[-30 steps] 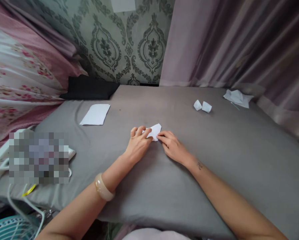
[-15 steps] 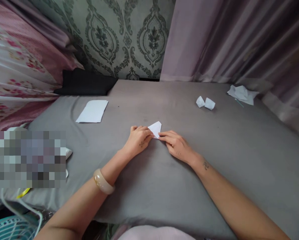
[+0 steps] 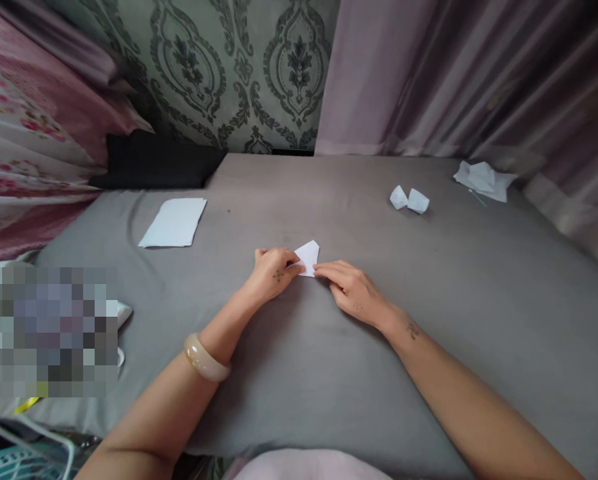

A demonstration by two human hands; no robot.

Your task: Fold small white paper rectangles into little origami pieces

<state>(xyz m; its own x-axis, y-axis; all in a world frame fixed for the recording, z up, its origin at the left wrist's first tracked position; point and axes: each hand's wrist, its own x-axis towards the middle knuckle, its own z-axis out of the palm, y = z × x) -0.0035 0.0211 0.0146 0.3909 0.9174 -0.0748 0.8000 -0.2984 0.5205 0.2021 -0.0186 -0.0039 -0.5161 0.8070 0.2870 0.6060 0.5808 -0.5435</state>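
A small piece of folded white paper (image 3: 309,256) lies on the grey cloth surface, in front of me. My left hand (image 3: 275,270) is closed on its left edge, thumb and fingers pinching the paper. From the other side, my right hand (image 3: 351,287) has its fingers together, with the fingertips touching the paper's lower right corner. The right fingers hide a little of that corner, and the left fingers cover the left edge.
A stack of white paper sheets (image 3: 173,223) lies to the left. Two small folded paper shapes (image 3: 409,200) sit at the back right, with crumpled white paper (image 3: 485,180) and a thin stick beyond. Black folded cloth (image 3: 159,163) lies at the back left. A blurred patch covers things at the left edge.
The view has shifted slightly, so most things appear a little further left. Both hands stay at the folded paper, with hardly any change in their hold.
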